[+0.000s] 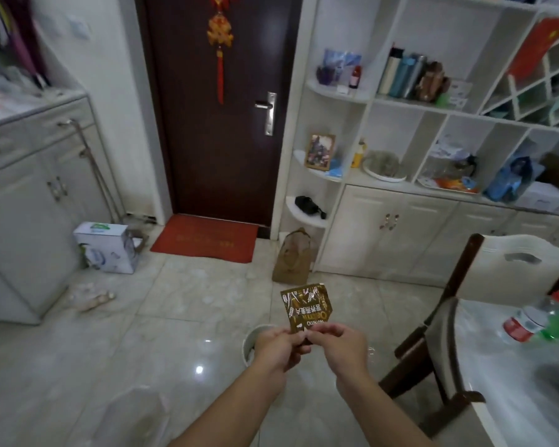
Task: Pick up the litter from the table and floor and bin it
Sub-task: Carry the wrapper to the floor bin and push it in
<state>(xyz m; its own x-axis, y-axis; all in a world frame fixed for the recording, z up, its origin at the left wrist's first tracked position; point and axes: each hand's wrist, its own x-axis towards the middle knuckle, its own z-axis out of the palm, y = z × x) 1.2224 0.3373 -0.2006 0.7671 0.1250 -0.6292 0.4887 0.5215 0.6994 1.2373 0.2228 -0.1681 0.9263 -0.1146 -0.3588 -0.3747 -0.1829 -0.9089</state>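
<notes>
Both my hands pinch the lower edge of a brown snack wrapper [306, 307] with gold print, holding it upright in front of me. My left hand [279, 348] grips its bottom left corner and my right hand [341, 346] its bottom right. Directly below the hands stands a white round bin [251, 339] on the floor, mostly hidden by my left hand. A crumpled clear plastic piece [89, 296] lies on the floor by the left cabinet. Another clear plastic bag [136, 411] lies on the floor at the lower left.
A table [510, 391] with plastic bottles [526, 321] is at the right, a dark wooden chair [433, 333] beside it. A brown paper bag [292, 258] leans by the white shelving. A white box [105, 246] sits near the red doormat [205, 241].
</notes>
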